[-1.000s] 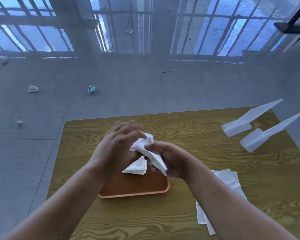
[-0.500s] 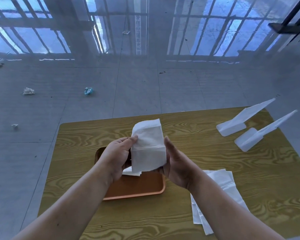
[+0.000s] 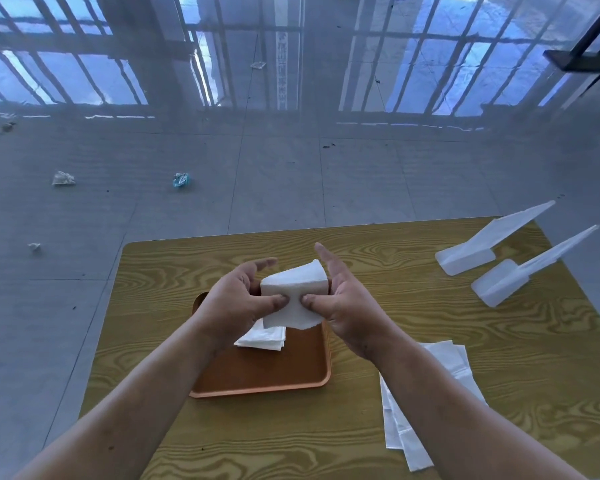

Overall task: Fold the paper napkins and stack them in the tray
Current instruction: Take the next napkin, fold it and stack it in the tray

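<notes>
Folded napkin held above the tray

A white paper napkin (image 3: 293, 294), folded into a thick squarish pad with its fold line running across the middle, is pinched between both thumbs just over the far end of an orange-brown tray (image 3: 302, 382). Inside the tray lies a small stack of folded napkins (image 3: 262, 339) (partly hidden under the held one). A loose pile of unfolded white napkins (image 3: 426, 407) lies flat on the table right of the tray.

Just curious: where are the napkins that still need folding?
The unfolded napkins lie flat on the wooden table, right of the orange tray, partly hidden under the person's right forearm.
</notes>
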Demonstrator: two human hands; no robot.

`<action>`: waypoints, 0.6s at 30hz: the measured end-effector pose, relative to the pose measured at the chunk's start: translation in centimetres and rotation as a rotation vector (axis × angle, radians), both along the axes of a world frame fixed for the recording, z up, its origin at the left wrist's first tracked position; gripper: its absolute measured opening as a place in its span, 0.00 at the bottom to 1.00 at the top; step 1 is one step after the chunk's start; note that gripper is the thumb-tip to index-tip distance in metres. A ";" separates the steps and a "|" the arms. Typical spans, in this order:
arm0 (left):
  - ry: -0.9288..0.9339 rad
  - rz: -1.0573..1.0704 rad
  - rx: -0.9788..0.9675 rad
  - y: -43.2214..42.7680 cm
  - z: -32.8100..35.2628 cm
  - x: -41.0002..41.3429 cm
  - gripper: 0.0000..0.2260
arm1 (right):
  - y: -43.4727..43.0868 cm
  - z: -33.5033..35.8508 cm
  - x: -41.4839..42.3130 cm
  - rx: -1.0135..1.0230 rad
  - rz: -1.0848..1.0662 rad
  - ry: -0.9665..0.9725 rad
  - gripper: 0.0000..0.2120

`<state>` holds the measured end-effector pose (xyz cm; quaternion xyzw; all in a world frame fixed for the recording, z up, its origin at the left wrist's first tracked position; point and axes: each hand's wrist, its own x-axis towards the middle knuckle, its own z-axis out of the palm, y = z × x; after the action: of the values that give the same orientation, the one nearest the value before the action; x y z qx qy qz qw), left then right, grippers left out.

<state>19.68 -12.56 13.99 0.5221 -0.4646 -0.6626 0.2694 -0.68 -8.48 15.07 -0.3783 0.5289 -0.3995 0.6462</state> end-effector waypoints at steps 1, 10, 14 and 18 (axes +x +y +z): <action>-0.048 -0.012 -0.028 0.0 0.1 0.0 0.26 | -0.1 0.0 -0.1 -0.013 0.019 0.039 0.42; -0.443 -0.063 -0.423 0.0 1.3 0.3 0.03 | -0.7 0.3 -0.4 -0.179 0.124 0.659 0.07; 0.075 -0.009 -0.045 0.0 2.0 0.9 0.10 | -1.1 -0.1 -1.1 -0.037 0.091 0.247 0.03; 0.079 0.016 0.077 0.4 1.3 1.1 0.13 | -0.8 -0.5 -0.2 0.131 -0.032 -0.212 0.08</action>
<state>20.80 -12.15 15.25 0.5091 -0.4238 -0.6978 0.2725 -0.92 -9.32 14.59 -0.2823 0.4887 -0.4120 0.7154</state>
